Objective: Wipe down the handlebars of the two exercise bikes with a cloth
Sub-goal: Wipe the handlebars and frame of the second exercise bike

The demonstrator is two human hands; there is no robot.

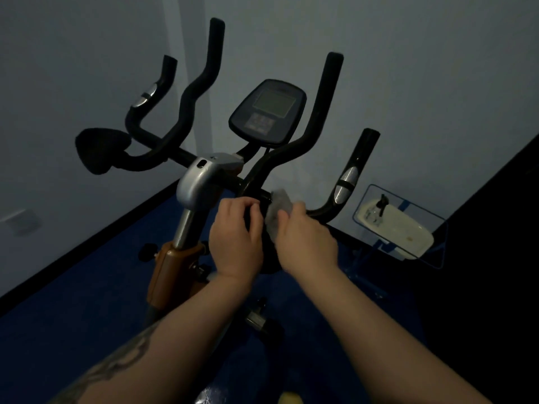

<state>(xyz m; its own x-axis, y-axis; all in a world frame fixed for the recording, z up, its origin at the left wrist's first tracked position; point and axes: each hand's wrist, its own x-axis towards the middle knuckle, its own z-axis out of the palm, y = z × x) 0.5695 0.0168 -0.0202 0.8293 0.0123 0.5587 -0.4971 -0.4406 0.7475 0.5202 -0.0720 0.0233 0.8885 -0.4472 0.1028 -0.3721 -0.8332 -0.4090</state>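
While left hand (236,237) grips handlebar (319,212), cloth (278,209) under right hand (306,243).

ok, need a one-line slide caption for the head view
Right hand presses a pale grey cloth on the bike's black handlebar while the left hand grips beside it.

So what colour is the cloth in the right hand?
Pale grey, a little blurred, seen from the head camera: cloth in the right hand.

The right hand (306,243) is motion-blurred, its fingers hidden behind the cloth (278,212).
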